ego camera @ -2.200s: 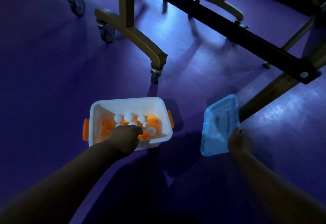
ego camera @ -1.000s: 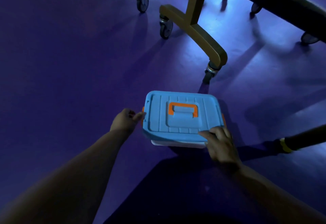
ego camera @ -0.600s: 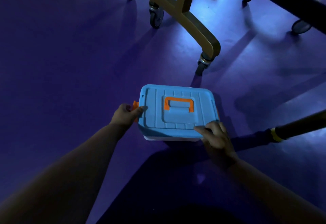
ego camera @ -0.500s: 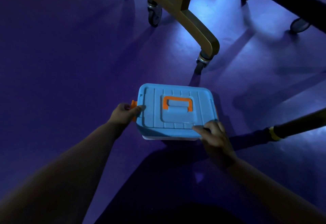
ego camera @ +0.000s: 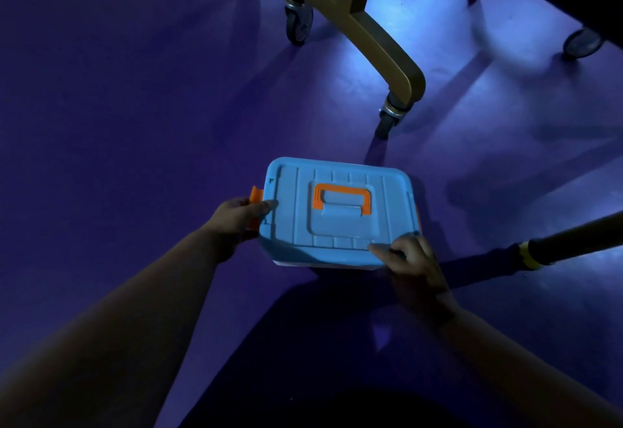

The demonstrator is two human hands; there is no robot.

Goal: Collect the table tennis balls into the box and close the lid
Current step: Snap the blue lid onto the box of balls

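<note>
The blue lid with an orange carry handle lies flat on top of the white box, of which only a thin strip shows at the near edge. The balls inside are hidden. My left hand grips the orange side latch on the box's left end, thumb on the lid's edge. My right hand presses its fingers down on the lid's near right corner. The box sits on the purple floor.
A gold table leg on castor wheels stands just beyond the box. More wheels sit further back. A dark bar with a yellow band reaches in from the right, close to my right hand.
The open box with balls has been covered with the lid. Since then my left hand has closed on the left latch and my right hand stayed on the near right corner.
</note>
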